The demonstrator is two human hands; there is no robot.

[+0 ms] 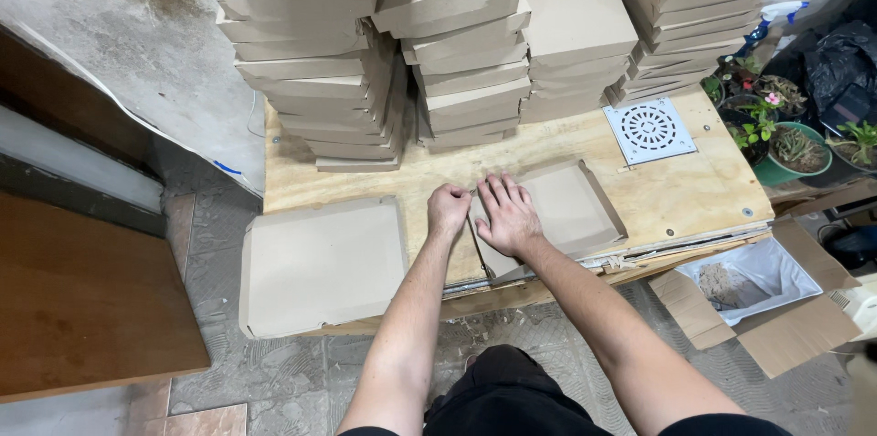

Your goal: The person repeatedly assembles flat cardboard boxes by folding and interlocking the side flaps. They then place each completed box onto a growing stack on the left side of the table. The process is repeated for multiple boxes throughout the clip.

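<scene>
A partly folded brown cardboard box (568, 207) lies on the plywood table (676, 189) near its front edge. My right hand (505, 214) rests flat on the box's left side, fingers spread. My left hand (448, 209) is curled into a fist and presses against the box's left edge, right beside my right hand. A second flat cardboard box (322, 262) lies to the left, overhanging the table's front edge.
Tall stacks of folded cardboard boxes (384, 43) fill the back of the table. A white round-patterned drain grate (649, 129) lies at the right. Potted plants (795, 143) and an open carton (758, 294) stand on the right; a wooden board (82, 299) is at left.
</scene>
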